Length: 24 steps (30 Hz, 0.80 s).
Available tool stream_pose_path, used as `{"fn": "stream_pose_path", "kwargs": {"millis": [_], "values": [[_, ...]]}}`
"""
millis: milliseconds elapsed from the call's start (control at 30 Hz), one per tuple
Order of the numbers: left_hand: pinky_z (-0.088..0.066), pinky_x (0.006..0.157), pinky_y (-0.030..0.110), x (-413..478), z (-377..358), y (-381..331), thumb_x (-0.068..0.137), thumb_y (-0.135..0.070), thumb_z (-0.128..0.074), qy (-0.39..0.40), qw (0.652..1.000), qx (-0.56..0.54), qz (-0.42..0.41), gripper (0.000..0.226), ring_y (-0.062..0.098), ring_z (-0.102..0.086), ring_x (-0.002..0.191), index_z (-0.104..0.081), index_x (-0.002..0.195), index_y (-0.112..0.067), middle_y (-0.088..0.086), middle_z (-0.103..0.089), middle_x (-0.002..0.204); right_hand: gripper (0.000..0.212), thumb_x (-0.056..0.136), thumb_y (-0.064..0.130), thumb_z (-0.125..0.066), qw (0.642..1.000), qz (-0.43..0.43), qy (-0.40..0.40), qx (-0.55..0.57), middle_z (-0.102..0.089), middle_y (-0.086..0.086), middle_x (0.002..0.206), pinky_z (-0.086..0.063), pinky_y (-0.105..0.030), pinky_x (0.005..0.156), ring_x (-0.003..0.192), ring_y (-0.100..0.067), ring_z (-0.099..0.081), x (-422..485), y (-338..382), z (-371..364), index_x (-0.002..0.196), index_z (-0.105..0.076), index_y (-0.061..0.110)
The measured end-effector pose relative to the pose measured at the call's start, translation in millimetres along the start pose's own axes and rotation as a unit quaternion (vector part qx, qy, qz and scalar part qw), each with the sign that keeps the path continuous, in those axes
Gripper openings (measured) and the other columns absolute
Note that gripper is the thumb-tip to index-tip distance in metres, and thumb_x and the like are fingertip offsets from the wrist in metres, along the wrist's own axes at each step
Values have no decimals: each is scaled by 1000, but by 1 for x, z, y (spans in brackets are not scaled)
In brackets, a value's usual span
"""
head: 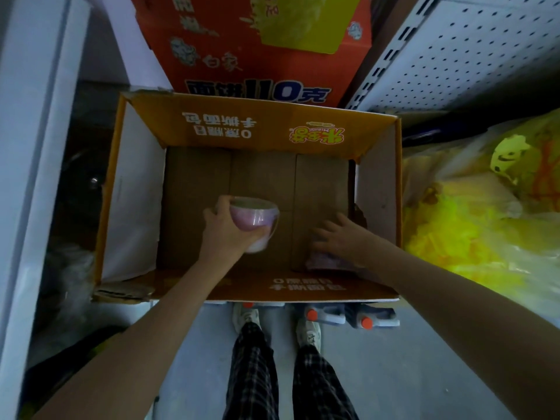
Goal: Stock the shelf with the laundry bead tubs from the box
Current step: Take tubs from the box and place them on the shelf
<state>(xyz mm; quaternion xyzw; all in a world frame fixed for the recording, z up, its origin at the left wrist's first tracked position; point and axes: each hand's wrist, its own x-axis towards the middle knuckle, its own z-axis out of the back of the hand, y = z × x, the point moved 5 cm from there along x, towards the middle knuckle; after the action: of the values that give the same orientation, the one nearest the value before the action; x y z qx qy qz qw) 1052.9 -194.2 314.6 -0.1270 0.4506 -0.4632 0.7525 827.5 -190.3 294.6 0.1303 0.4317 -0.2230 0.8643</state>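
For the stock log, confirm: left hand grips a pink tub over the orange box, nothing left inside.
One thing is wrong: the head view shows a purple tub in the orange box, near right corner, under the right hand. The left hand does grip the pink tub.

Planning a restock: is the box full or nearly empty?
Nearly empty. The box floor is mostly bare; a purple tub sits under the right hand, and the left hand grips a pink tub.

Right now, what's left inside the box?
A pink tub gripped by the left hand, and a purple tub in the near right corner, mostly covered by the right hand. Elsewhere, bare box floor.
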Motion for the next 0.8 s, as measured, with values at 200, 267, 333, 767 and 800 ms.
{"fn": "stream_pose_path", "kwargs": {"millis": [200,267,333,767,800], "values": [[-44,84,30,0,3,7,63,-38,-84,-23,1000,-16,8,96,27,-43,123,-28,139,-23,9,-33,138,63,88,28,-59,1000,-2,-26,17,-26,-5,153,-9,-54,114,143,-28,-19,6,-11,-4,143,-28,23],[-45,84,30,-2,4,7,63,-36,-84,-29,999,-25,8,94,28,-43,122,-29,138,-23,9,-33,138,66,85,28,-62,998,-22,-23,46,-31,-4,151,-10,-52,115,142,-27,-22,4,-18,-3,142,-30,22],[-45,85,31,-4,5,8,64,-35,-83,-33,999,-27,10,93,28,-43,122,-29,138,-22,10,-33,138,71,78,34,-70,990,-62,-30,125,-38,-2,144,-15,-48,114,137,-25,-31,1,-29,0,139,-34,22],[-52,86,35,-54,77,-33,47,-65,-74,-153,987,-55,-11,93,18,-54,109,-41,125,-27,2,-51,124,81,56,36,-86,798,-171,-315,485,-55,9,114,-47,-40,95,104,-12,-55,-71,-36,67,123,-42,26],[-54,84,34,-63,86,-41,46,-67,-72,-173,983,-57,-24,93,17,-55,107,-42,124,-27,1,-52,122,81,57,37,-86,789,-172,-331,488,-56,7,114,-47,-38,95,105,-13,-56,-82,-34,79,124,-43,24]]}}
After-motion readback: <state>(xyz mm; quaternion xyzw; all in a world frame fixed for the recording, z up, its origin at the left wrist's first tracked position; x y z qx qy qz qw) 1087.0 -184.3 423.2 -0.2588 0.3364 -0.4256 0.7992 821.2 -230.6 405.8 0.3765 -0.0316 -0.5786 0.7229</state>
